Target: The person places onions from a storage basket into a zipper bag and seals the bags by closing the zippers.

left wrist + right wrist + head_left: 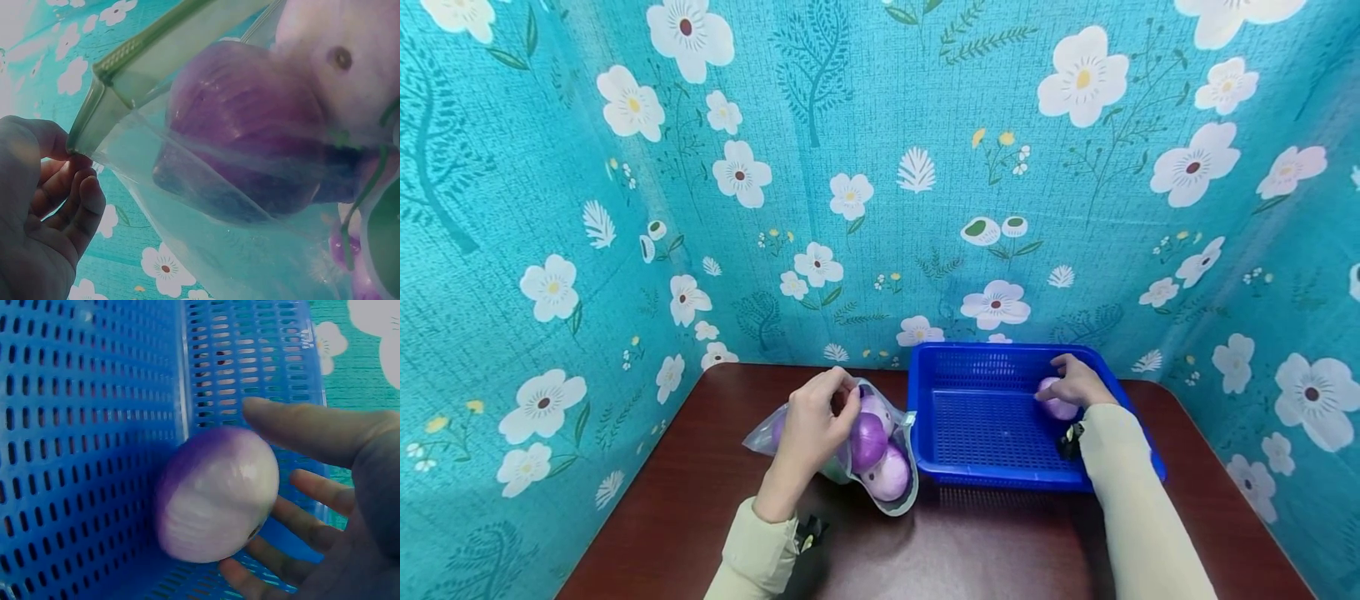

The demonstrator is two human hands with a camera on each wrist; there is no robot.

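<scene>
In the head view, my left hand [816,429] is at a clear zip bag [906,492] lying on the table, with several purple and whitish round vegetables [868,442] inside. The left wrist view shows its thumb and fingers pinching a corner of the bag's greenish zip edge [94,103]. My right hand [1078,383] reaches into the right end of the blue plastic basket [992,477]. There, a round purple-and-white vegetable [219,497], like a turnip or onion, rests against the basket wall. The right fingers spread loosely around it, and the thumb stands apart from its surface.
The basket stands at the back of the dark reddish-brown table [700,492], right beside the bag's mouth. Turquoise flowered cloth [880,200] hangs close behind the table and along both sides.
</scene>
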